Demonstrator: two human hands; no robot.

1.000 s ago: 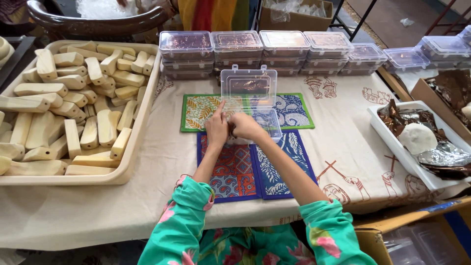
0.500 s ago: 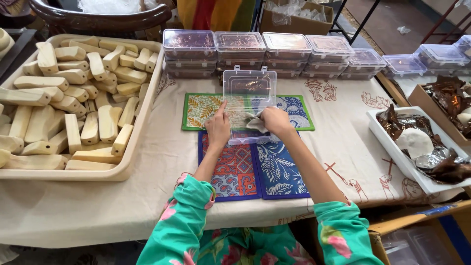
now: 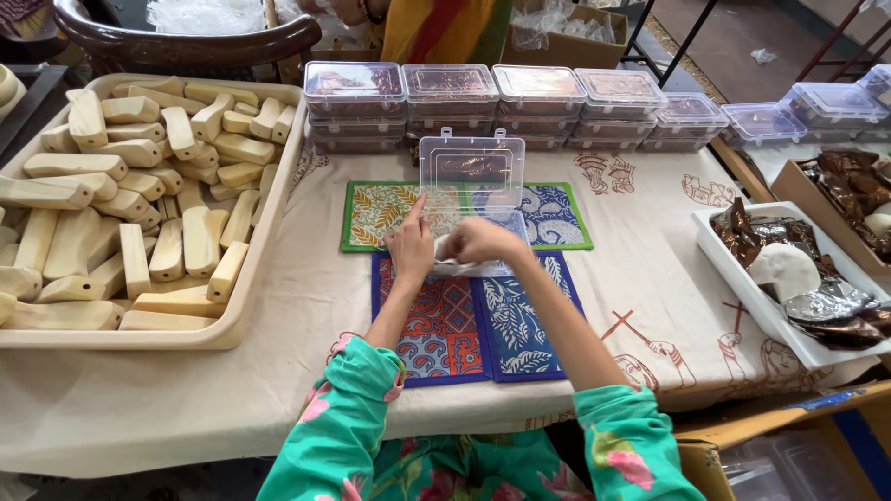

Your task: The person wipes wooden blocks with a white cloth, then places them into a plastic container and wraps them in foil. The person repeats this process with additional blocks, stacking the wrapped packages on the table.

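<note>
Both hands are pressing crinkly wrapping into the open clear plastic box: left hand flat, steadying; right hand gripping the wrapping; tucking edges evenly is helping.

An open clear box sits on printed mats at the table's middle; a tray of wooden blocks lies left, stacked lidded boxes behind, a white tray right
</note>
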